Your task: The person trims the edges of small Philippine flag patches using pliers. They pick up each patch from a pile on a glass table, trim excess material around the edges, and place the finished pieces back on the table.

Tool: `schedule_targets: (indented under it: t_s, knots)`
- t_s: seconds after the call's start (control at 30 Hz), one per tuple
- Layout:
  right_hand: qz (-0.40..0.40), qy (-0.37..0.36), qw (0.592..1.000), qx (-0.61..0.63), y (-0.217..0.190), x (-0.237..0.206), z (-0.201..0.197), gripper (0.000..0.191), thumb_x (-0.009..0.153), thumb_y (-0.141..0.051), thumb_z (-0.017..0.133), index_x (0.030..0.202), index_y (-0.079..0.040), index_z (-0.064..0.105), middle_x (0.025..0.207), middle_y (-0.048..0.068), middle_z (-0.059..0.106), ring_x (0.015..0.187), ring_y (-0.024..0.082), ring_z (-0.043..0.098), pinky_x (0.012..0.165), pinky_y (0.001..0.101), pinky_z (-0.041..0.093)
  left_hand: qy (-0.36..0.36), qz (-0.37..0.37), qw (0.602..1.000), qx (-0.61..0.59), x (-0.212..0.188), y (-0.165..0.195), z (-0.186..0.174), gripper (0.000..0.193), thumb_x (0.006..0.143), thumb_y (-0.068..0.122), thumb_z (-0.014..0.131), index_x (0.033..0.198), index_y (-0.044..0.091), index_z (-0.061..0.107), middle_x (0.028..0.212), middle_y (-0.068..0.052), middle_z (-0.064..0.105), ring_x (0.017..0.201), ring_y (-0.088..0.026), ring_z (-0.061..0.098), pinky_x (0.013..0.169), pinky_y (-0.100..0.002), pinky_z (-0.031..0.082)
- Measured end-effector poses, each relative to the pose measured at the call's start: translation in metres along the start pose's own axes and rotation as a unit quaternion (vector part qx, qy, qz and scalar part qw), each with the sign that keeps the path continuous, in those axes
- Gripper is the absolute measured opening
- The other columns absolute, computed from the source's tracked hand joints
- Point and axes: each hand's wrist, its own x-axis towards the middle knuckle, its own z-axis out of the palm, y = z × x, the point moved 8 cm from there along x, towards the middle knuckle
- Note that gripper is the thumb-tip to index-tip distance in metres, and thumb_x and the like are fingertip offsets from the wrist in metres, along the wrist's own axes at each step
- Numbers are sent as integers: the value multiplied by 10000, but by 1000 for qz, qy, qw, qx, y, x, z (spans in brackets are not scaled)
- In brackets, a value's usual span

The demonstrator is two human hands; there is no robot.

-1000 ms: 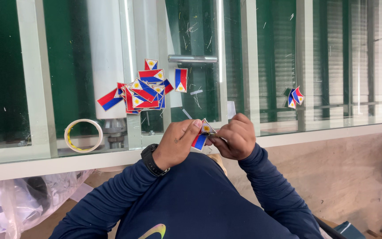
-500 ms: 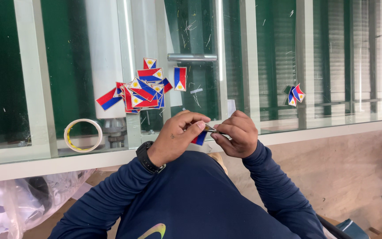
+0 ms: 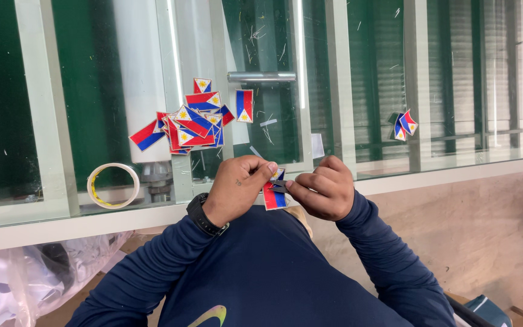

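Since the earlier frame I see the flag patch [image 3: 273,196] tipped more upright, now hanging red and blue between both hands at chest height, just in front of the glass table's edge [image 3: 394,177]. My left hand [image 3: 237,188] pinches its top corner; the right hand [image 3: 322,189] is closed on a small grey piece at its edge. Farther out, a pile of flag patches [image 3: 192,124], a tape roll [image 3: 114,185] and two more patches [image 3: 404,124] lie on the glass.

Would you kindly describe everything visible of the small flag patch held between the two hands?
The flag patch is a small flat rectangle, red and blue with a white corner and pale edging, seemingly fabric. It hangs upright just below the glass tabletop's near edge, pinched by the left hand and right hand, whose fingers partly hide it.
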Motion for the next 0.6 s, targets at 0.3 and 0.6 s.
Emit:
schedule_targets:
  t_s: [0.3,0.6]
  knots:
    - [345,-53,916,199,39,-32,21,149,833,-69,805,964,-84,736,784,21,685,653,161,621,612,303,473,14,80,996,-39,-5,9,-1,274,1010,240,652,1009,-7,770,692,-11,645,642,-33,523,563,-241,452]
    - [78,-20,993,86,13,-9,4,229,801,-111,848,986,-63,722,780,26,674,647,173,557,627,339,419,-48,15,988,-145,2,-9,8,300,1017,226,631,1020,-44,762,815,-16,739,752,-31,620,682,-219,533]
